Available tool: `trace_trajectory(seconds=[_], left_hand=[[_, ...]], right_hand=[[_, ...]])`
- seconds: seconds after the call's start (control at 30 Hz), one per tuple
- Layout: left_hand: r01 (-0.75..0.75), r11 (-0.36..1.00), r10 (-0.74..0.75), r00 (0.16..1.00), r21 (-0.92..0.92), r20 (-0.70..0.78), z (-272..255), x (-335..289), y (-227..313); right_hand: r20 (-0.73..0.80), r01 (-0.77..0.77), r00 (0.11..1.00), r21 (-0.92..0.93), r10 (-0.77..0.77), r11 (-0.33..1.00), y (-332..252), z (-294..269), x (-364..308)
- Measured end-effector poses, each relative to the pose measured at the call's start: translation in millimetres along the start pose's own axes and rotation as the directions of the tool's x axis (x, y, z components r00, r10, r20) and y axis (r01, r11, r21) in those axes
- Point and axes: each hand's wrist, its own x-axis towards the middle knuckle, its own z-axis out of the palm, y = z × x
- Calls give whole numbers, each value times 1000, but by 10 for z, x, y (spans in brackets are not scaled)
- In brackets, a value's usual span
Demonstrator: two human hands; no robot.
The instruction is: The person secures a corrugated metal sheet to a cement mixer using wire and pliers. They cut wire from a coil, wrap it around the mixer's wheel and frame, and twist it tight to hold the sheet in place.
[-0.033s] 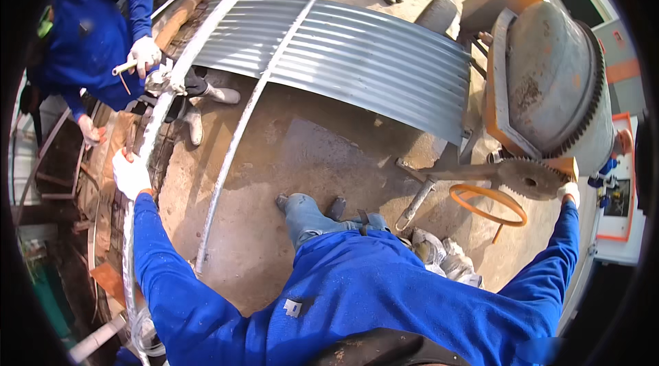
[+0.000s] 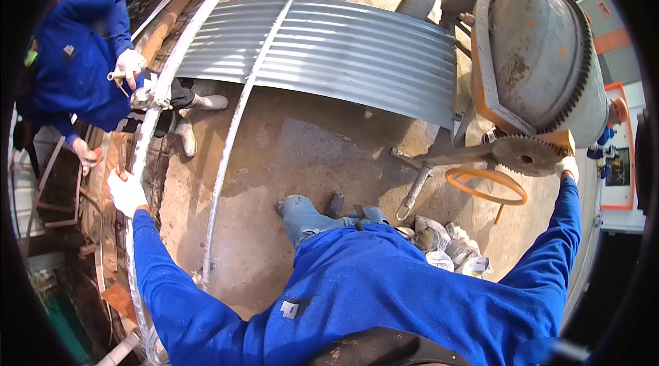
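Observation:
My left hand (image 2: 125, 191), in a white glove, is closed around a long grey metal pipe (image 2: 146, 134) that curves along the left side over a trench edge. My right hand (image 2: 567, 167), also gloved, reaches far right and touches the orange frame of a cement mixer (image 2: 535, 57) beside its toothed gear (image 2: 527, 155). Its fingers are too small to make out. My knees and blue jacket fill the lower middle.
A co-worker in blue (image 2: 75, 57) crouches at the left, a gloved hand (image 2: 128, 64) on the same pipe. A second pipe (image 2: 233, 132) crosses a corrugated metal sheet (image 2: 329, 50). An orange handwheel (image 2: 486, 184) and sacks (image 2: 446, 246) lie at the right.

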Motion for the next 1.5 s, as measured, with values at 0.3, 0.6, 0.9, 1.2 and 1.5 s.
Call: trace_trajectory(seconds=[0.3, 0.6, 0.9, 1.2, 1.5], left_hand=[[-65, 997, 66, 997, 37, -31, 244, 35, -207], [124, 927, -116, 992, -353, 44, 212, -161, -372], [220, 290, -443, 894, -931, 73, -525, -297, -5], [730, -619, -6, 365, -290, 931, -2048, -3310, 905], [905, -239, -277, 284, -352, 918, -2537, -3568, 453]], right_hand=[[-637, 541, 614, -90, -466, 836, -1550, 47, -1874], [325, 710, 205, 600, -923, 369, -2422, 1530, -4768], [-69, 682, 379, 695, -923, 228, -2363, 1354, -5458], [-384, 702, -264, 553, -885, -449, -4046, 127, -7390], [-282, 530, -497, 650, -821, -544, -4500, 692, -8206]])
